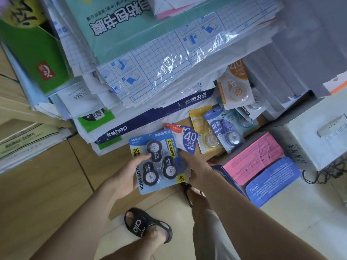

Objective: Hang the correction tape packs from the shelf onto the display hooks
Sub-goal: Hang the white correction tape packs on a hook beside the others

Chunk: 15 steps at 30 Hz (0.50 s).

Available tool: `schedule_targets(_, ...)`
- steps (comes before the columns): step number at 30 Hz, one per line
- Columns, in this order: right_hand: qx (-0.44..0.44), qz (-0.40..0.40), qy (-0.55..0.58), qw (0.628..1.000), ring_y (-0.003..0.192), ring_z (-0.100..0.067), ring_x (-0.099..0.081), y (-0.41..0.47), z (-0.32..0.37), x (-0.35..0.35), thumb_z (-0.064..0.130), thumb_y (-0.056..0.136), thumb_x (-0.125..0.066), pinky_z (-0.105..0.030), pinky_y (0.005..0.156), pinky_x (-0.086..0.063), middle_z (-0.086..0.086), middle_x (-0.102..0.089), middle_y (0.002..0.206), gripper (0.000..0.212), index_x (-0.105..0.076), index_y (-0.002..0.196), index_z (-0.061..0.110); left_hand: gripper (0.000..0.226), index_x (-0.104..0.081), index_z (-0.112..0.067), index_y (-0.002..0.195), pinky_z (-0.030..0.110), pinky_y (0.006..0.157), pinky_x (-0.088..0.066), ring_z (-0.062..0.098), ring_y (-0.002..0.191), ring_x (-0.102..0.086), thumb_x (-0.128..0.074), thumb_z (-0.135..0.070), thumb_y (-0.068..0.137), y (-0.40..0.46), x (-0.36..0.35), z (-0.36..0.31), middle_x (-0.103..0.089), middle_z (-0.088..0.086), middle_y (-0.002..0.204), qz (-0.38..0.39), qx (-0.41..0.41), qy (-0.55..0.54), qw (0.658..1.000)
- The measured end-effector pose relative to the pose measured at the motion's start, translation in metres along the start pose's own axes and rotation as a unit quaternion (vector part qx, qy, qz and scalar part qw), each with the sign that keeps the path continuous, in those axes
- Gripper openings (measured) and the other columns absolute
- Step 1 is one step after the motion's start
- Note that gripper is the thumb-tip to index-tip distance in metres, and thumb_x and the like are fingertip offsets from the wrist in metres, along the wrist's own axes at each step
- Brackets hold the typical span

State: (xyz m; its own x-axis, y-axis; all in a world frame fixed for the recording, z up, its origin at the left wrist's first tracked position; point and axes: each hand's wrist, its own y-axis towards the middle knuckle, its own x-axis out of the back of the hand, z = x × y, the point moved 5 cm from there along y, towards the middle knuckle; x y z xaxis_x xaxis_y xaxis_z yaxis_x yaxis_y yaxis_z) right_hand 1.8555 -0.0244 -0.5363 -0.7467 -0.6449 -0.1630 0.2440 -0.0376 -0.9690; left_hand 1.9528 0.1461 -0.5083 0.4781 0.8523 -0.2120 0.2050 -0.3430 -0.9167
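— What are the hands holding?

— A blue cardboard blister pack (156, 162) with three round black correction tape dispensers under clear plastic, marked "36" and "VALUE PACK". The left hand (124, 175) grips its left edge, thumb curled over the front near the "36". The right hand (195, 170) clasps the right edge, fingers wrapped behind the card. The pack is held in the air, above the near edge of the pale wooden shelf (187, 121) and the floor.

— And the other packs?

— A white and blue pack printed "40" (189, 140) sits just behind the held one, partly hidden by it; whether the right hand also touches it I cannot tell. Further right on the shelf lie a yellow single-dispenser pack (205, 132) and, overlapping it, a blue single-dispenser pack (224, 128). Far right, an orange and white "40" pack (233, 85) lies on top of a few more that are too covered to make out.

— What else is around?

— Stacks of plastic-wrapped gridded book-cover sheets (159, 61) fill the far shelf. To the near right stands a carton with pink and blue paper bundles (257, 162). On the tiled floor, a foot in a black sandal (146, 225).
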Motion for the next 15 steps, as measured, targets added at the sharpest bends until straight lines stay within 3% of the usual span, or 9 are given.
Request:
schedule_targets(2, -0.003, 0.017, 0.018, 1.000, 0.096, -0.034, -0.075, -0.005, 0.004, 0.000, 0.024, 0.098, -0.070, -0.043, 0.076, -0.062, -0.016, -0.077, 0.111, 0.031, -0.064, 0.123, 0.007, 0.057, -0.064, -0.015, 0.131, 0.049, 0.112, -0.044, 0.034, 0.122, -0.064, -0.067, -0.047, 0.083, 0.000, -0.002, -0.004, -0.074, 0.013, 0.120, 0.002, -0.005, 0.008, 1.000)
schedule_targets(5, 0.002, 0.041, 0.033, 0.999, 0.084, -0.027, -0.072, -0.008, 0.007, -0.003, 0.025, 0.102, -0.063, -0.033, 0.060, -0.063, -0.012, -0.077, 0.103, 0.016, -0.065, 0.111, 0.013, 0.051, -0.064, -0.019, 0.132, 0.046, 0.109, -0.046, 0.030, 0.121, -0.065, -0.064, -0.045, 0.089, -0.003, -0.004, -0.004, -0.073, 0.011, 0.123, 0.009, -0.005, -0.016, 1.000)
schedule_targets(9, 0.002, 0.046, 0.022, 0.999, 0.080, -0.026, -0.073, -0.012, 0.007, -0.013, 0.030, 0.099, -0.067, -0.033, 0.061, -0.062, -0.009, -0.079, 0.097, 0.017, -0.068, 0.105, 0.015, 0.046, -0.062, -0.017, 0.136, 0.050, 0.114, -0.041, 0.031, 0.125, -0.063, -0.057, -0.041, 0.097, -0.011, -0.009, 0.003, -0.070, 0.013, 0.130, 0.026, 0.004, -0.081, 0.996)
schedule_targets(11, 0.005, 0.049, 0.020, 0.999, 0.081, -0.027, -0.073, -0.017, 0.009, -0.017, 0.031, 0.098, -0.068, -0.034, 0.063, -0.062, -0.011, -0.079, 0.104, 0.019, -0.068, 0.107, 0.014, 0.044, -0.064, -0.016, 0.134, 0.048, 0.110, -0.044, 0.031, 0.122, -0.065, -0.055, -0.039, 0.097, -0.015, -0.013, 0.005, -0.070, 0.014, 0.129, 0.019, 0.000, -0.106, 0.994)
schedule_targets(15, 0.008, 0.062, 0.029, 0.998, 0.109, -0.037, -0.073, -0.024, 0.009, -0.016, 0.033, 0.096, -0.068, -0.041, 0.083, -0.061, -0.018, -0.073, 0.128, 0.038, -0.068, 0.126, 0.011, 0.039, -0.065, -0.015, 0.131, 0.043, 0.095, -0.050, 0.027, 0.112, -0.068, -0.049, -0.035, 0.102, -0.026, -0.015, 0.002, -0.071, 0.014, 0.126, 0.021, -0.008, -0.120, 0.992)
